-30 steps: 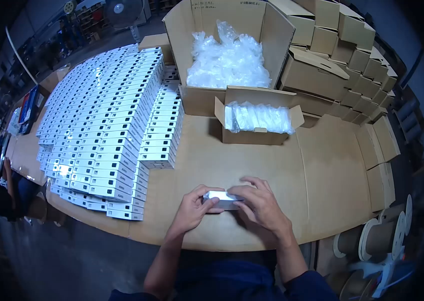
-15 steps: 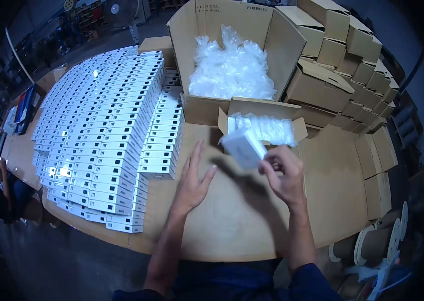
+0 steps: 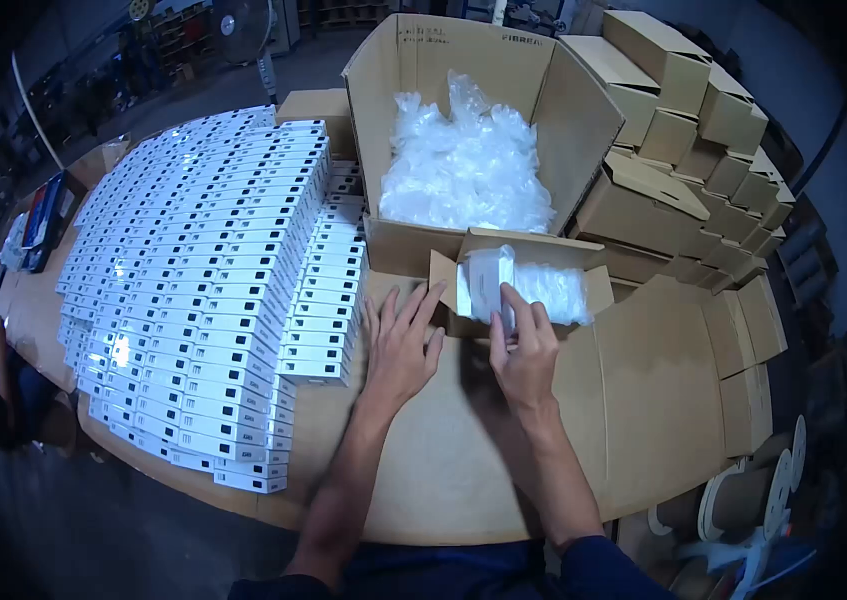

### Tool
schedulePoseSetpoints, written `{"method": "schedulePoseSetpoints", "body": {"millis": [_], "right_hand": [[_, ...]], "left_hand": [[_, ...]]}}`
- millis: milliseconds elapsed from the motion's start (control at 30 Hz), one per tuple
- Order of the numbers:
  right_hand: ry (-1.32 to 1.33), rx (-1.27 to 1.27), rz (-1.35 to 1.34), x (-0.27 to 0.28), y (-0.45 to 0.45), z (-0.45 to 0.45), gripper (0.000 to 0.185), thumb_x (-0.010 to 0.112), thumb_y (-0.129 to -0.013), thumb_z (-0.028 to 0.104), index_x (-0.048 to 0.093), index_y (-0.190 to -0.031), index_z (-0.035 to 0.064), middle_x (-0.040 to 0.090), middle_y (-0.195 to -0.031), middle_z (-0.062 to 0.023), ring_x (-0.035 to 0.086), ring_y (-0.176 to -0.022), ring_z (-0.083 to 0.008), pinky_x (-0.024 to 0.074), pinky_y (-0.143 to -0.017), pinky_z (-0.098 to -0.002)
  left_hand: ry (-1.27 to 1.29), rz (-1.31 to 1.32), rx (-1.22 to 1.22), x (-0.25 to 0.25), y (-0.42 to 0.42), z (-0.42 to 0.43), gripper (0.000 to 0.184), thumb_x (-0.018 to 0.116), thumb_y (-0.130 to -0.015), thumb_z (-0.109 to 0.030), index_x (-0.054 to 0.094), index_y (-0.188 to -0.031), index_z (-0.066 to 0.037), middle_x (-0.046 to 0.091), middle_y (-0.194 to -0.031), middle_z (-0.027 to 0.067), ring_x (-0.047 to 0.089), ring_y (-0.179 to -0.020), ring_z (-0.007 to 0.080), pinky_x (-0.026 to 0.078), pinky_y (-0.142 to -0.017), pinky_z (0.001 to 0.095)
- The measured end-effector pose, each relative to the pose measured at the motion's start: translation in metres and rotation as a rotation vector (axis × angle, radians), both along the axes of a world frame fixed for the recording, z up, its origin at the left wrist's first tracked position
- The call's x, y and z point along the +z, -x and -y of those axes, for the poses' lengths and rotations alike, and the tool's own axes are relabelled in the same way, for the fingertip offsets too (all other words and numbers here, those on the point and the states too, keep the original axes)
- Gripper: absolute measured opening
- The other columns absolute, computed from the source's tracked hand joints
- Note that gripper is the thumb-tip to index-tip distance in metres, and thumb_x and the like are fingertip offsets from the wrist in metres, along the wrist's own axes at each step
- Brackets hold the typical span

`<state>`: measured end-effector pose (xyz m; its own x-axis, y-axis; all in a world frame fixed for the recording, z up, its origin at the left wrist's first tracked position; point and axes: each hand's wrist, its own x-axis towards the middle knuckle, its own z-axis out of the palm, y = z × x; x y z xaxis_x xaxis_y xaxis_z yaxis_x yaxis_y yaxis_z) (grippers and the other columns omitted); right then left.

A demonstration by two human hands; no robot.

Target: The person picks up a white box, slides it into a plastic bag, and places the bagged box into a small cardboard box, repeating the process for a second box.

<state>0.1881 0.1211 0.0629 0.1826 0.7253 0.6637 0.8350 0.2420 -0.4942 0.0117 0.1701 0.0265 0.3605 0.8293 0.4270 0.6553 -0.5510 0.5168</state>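
Note:
My right hand (image 3: 525,350) grips a slim white box (image 3: 486,282) between thumb and fingers. That box stands on edge at the left end of a small open carton (image 3: 451,326). Beside it in the carton sits a row of plastic-wrapped packs (image 3: 553,293). My left hand (image 3: 403,340) has its fingers outstretched, with the fingertips at the carton's left flap (image 3: 441,278); whether they press on it I cannot tell.
Stacked white boxes (image 3: 193,290) cover the table's left side. Behind the small carton, a large carton (image 3: 368,120) holds crumpled clear plastic bags (image 3: 468,165). Folded brown cartons (image 3: 643,190) are piled at the back right. Spools (image 3: 733,500) stand at the lower right.
My right hand has carried the white box forward and left, from above the table into the small carton, turning it upright. My left hand has moved up to the carton's left flap.

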Motion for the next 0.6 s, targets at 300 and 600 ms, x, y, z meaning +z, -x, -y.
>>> {"method": "schedulePoseSetpoints", "body": {"millis": [300, 600], "right_hand": [[0.281, -0.012, 0.144, 0.024, 0.005, -0.030, 0.037, 0.071, -0.087, 0.006, 0.063, -0.123, 0.0004, 0.066, -0.099, -0.0223, 0.068, -0.082, -0.0439, 0.0547, -0.072, -0.0539], [0.410, -0.005, 0.262, 0.011, 0.006, -0.038, 0.035, 0.068, -0.091, 0.018, 0.064, -0.120, -0.0025, 0.058, -0.131, -0.0235, 0.059, -0.117, -0.0434, 0.0478, -0.093, -0.0608]], "left_hand": [[-0.006, 0.116, -0.065, 0.001, -0.014, -0.016, 0.068, 0.064, -0.092, -0.014, 0.042, -0.155, -0.024, 0.049, -0.145, 0.0175, 0.043, -0.137, 0.0423, 0.019, -0.118, 0.0700], [0.021, 0.150, -0.076, -0.008, -0.013, -0.018, 0.070, 0.065, -0.091, -0.012, 0.040, -0.156, -0.017, 0.049, -0.145, 0.0167, 0.045, -0.138, 0.0367, 0.021, -0.118, 0.0681]]}}
